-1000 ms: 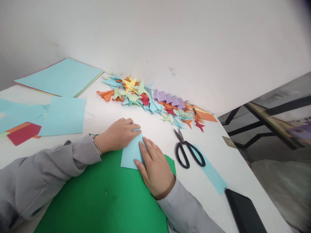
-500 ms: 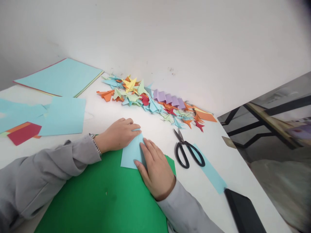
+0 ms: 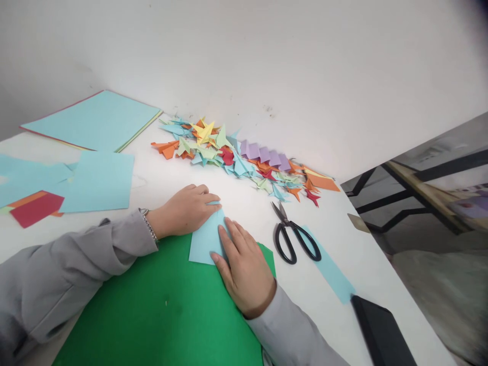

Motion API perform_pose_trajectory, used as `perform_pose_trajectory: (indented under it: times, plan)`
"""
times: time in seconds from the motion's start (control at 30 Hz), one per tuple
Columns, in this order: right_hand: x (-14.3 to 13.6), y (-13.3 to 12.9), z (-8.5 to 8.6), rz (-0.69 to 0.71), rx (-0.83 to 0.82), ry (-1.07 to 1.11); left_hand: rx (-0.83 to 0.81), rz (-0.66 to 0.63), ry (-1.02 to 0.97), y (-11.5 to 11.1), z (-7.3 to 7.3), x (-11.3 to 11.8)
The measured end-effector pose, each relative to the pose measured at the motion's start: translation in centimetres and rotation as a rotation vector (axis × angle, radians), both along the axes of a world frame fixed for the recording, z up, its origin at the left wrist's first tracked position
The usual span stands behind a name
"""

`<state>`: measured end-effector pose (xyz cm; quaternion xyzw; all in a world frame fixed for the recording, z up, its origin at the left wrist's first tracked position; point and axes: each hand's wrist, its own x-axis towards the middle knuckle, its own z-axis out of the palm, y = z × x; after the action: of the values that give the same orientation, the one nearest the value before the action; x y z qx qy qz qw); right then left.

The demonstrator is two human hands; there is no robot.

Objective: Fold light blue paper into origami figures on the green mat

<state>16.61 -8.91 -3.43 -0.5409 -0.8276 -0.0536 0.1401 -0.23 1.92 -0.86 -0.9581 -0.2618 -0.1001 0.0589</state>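
A light blue sheet of paper lies partly folded across the far edge of a green mat. My left hand has curled fingers and pinches the paper at its narrow top end. On the paper's right side rests my right hand, its fingers stretched out and lying flat, with the thumb apart near the lower edge. Part of the paper's right side is hidden beneath that hand. To the right of my hands, black-handled scissors lie with blades slightly apart, one handle over a light blue paper strip.
Along the wall runs a pile of small folded paper shapes in several colours. Blue sheets, a red paper piece and a large paper stack lie leftward. A black flat device sits near the table's right edge.
My right hand's fingers have shifted very slightly left over the paper. My left hand keeps its place at the top, and the other things stay where they were.
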Motion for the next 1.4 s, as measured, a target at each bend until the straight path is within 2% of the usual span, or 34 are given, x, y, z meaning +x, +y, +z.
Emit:
perform_pose_trajectory:
  times: [0.2, 0.3, 0.5, 0.7, 1.2, 1.4]
  plan:
    - [0.0, 0.0, 0.0, -0.002, -0.001, 0.02, -0.141, -0.163, 0.013, 1.4, 0.1, -1.6]
    - [0.0, 0.0, 0.0, -0.001, -0.001, 0.015, -0.219, -0.2, 0.022, 2.0, 0.1, -2.1]
    - [0.1, 0.1, 0.1, 0.001, -0.007, 0.025, -0.281, -0.215, 0.029, 2.0, 0.5, -2.0]
    - [0.1, 0.1, 0.3, 0.001, -0.019, 0.041, -0.276, -0.222, 0.036, 1.8, 0.8, -1.8]
    - [0.1, 0.1, 0.4, 0.01, 0.019, 0.048, -0.287, -0.212, -0.015, 2.1, 0.3, -1.8]
    - [0.0, 0.2, 0.5, 0.01, 0.011, 0.039, -0.327, -0.203, 0.009, 1.8, 0.8, -1.8]
